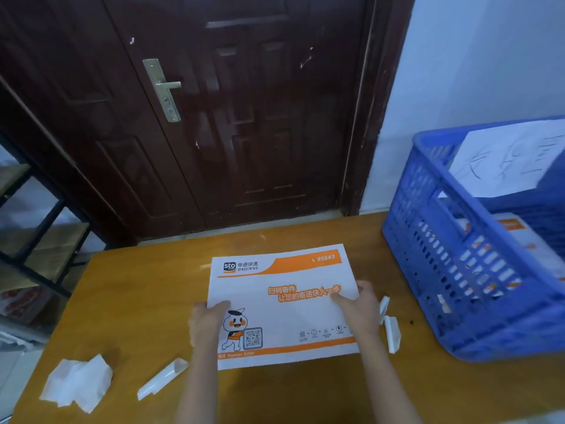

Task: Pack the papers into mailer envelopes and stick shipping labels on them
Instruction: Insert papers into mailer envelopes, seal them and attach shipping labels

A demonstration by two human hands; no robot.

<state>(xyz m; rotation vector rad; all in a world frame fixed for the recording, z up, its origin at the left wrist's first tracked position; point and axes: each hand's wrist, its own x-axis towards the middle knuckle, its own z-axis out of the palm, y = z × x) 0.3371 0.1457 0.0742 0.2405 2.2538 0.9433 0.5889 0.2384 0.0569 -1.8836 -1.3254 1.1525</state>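
- Two hands on one mailer (pixel 282 304), lying flat on the table (pixel 128 301) between them.
- Left hand (pixel 208 324) gripping the left edge, thumb on top, fingers seemingly tucked under.
- Right hand (pixel 359 310) pinching the right edge the same way.
- Outside the right hand: peeled strips (pixel 391 328), probably seal backing.
- Outside the left: another strip (pixel 162 377) and crumpled backing paper (pixel 76 381).
- Likely step: squaring the mailer for its label. Best done with even tension at both edges, face kept flat, creases smoothed first.
- Farther right: blue crate (pixel 464 255) holding more mailers.
- Beyond, a dark door (pixel 244 117).
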